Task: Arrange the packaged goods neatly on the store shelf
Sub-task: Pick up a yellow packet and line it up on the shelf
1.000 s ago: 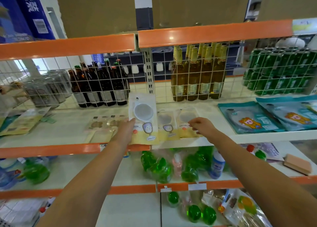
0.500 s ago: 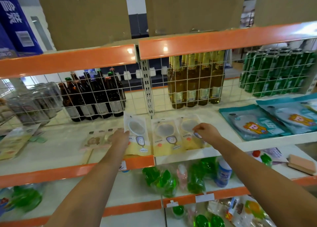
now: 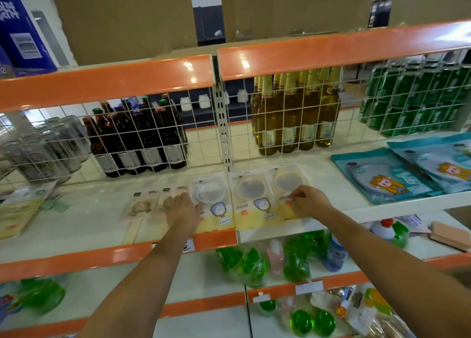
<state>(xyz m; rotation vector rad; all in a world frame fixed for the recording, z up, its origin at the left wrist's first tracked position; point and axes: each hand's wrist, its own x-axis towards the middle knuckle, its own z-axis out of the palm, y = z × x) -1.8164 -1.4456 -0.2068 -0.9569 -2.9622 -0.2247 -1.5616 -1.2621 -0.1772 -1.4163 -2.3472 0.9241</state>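
Note:
Three flat yellow-and-white packets lie side by side near the front of the white shelf (image 3: 76, 225). My left hand (image 3: 182, 211) rests palm down on the left edge of the left packet (image 3: 212, 205), its fingers reaching forward. The middle packet (image 3: 251, 202) lies untouched between my hands. My right hand (image 3: 309, 202) has curled fingers that pinch the lower part of the right packet (image 3: 286, 183). Two pale pink packets (image 3: 145, 206) lie just left of my left hand, partly under it.
Teal cartoon packets (image 3: 382, 182) lie on the shelf's right part, and a yellow-green packet (image 3: 15, 212) sits at the far left. Behind a white wire grid (image 3: 224, 146) stand brown bottles (image 3: 137, 143), amber bottles (image 3: 293, 118), silver cans and green cans (image 3: 413, 100). Green bagged goods fill the shelf below.
The left packet, held up tilted in my left hand a second ago, now lies flat beside the other two. My right hand stayed on the right packet.

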